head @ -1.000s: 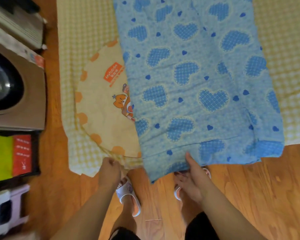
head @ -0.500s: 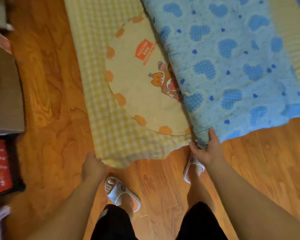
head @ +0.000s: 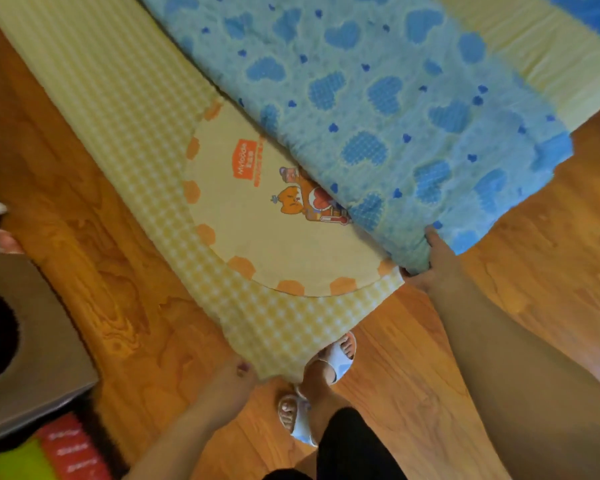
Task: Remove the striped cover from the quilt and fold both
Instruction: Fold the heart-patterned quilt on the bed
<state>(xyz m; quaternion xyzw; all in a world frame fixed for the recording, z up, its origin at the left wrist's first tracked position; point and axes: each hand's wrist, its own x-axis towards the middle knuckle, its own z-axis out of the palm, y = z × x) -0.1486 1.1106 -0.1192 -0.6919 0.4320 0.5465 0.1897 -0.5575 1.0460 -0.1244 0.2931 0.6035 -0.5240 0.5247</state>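
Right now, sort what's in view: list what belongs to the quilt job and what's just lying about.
Part of the job:
- blue heart-print quilt, right hand gripping its corner
- yellow checked cover with cartoon panel, left hand holding its corner

Just lying about:
- brown cardboard box
- red and yellow-green pack
- white slippers, worn on the feet
- wooden floor
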